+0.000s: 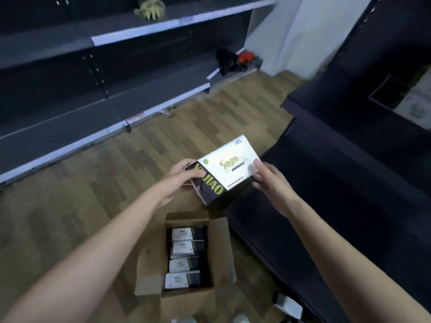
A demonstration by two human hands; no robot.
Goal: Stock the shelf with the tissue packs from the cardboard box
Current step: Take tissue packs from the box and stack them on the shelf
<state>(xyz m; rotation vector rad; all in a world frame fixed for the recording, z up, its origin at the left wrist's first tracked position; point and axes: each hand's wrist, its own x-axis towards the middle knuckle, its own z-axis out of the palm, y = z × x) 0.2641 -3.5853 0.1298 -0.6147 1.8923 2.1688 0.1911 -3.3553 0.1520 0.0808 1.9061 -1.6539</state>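
A white and black tissue pack (229, 167) with yellow lettering is held above the floor between both hands. My left hand (180, 180) grips its left black end, fingers curled round it. My right hand (268, 180) holds its right end, thumb on the white top face. Below, an open cardboard box (220, 248) stands on the wooden floor with several more tissue packs (185, 255) lined up inside. The dark grey shelf (77, 122) runs along the left and back, its lower boards bare.
A yellowish glove (151, 9) lies on the upper shelf board. Black and orange items (233, 58) sit at the shelf's right end. A dark counter unit (349, 173) stands close on the right. Another pack (288, 305) lies on the floor by the box.
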